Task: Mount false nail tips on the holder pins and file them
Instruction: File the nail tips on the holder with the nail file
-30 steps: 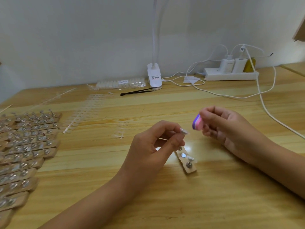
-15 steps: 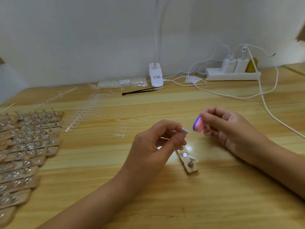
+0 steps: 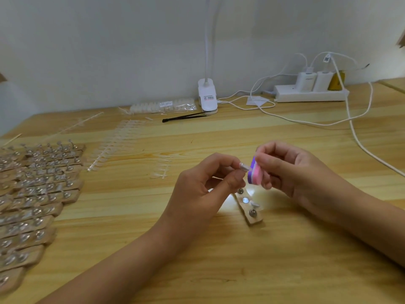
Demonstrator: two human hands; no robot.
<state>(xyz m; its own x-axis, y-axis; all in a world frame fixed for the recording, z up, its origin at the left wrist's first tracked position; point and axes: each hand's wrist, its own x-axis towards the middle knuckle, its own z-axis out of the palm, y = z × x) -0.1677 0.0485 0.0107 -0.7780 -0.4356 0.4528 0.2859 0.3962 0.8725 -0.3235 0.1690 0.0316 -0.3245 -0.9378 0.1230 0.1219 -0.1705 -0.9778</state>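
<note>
Nail tip [image 3: 243, 166], pinched in the fingers of my left hand [image 3: 203, 189], touches the file [image 3: 254, 173] gripped by my right hand [image 3: 291, 170] just above the holder [image 3: 252, 218] on the counter [image 3: 285, 260], where 1 tip [image 3: 255, 204] seems mounted and other pins [image 3: 253, 212] look bare, so more remains.

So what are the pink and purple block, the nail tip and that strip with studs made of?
The block looks like layered foam, matt: soft pink and purple bands, no shine. The nail tip seems thin plastic, translucent and glossy, catching light. The strip looks like bare wood, tan and matt; its studs look like polished metal, gleaming brightly.
</note>
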